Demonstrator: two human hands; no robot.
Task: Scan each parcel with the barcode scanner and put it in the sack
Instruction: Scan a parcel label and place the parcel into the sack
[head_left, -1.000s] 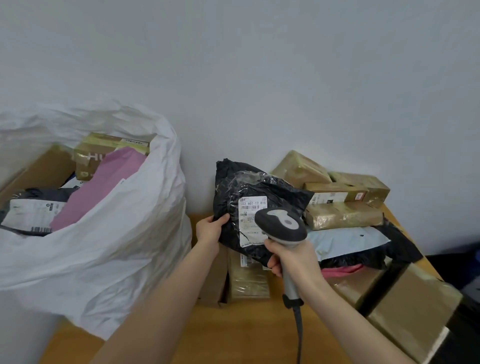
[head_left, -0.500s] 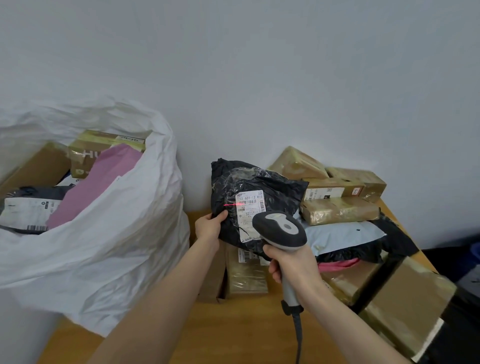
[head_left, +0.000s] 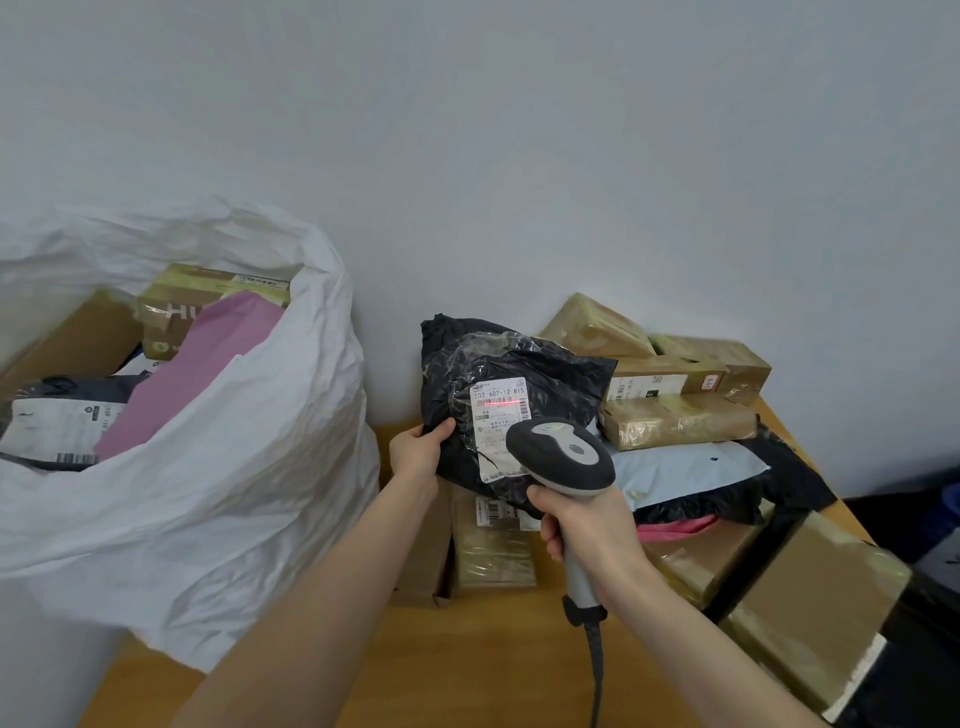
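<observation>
Here, the left hand (head_left: 418, 457) holds up a black plastic parcel (head_left: 550, 374) near the middle of the frame. Its thumb and fingers pinch the parcel's lower left edge. The parcel is up off the worktop (head_left: 467, 670), in front of the pale wall (head_left: 519, 156). A white label (head_left: 498, 431) on the parcel faces the camera. A thin red line (head_left: 501, 402) of light lies across the barcode near the top of the label.

The right hand (head_left: 587, 535) is wrapped tight round the grey handle of the barcode scanner (head_left: 563, 457). The scanner sits just below and to the right of the label, and its black head points at it. A dark cable (head_left: 596, 670) hangs from the handle and runs off the bottom of the frame.

The big white sack (head_left: 234, 467) stands at the left of the frame with its mouth wide open. Inside it are a pink parcel (head_left: 208, 364), a taped box (head_left: 182, 301) and a dark bag (head_left: 67, 389).

At the right of the frame, a pile of parcels sits on the wooden worktop. Brown boxes (head_left: 675, 421) in shiny tape lie on top. A pale blue bag (head_left: 691, 465) lies under them, with a black bag (head_left: 779, 478) and a bit of a pink bag (head_left: 675, 530) lower down. Under the held parcel, another brown box (head_left: 493, 551) rests on the worktop.
</observation>
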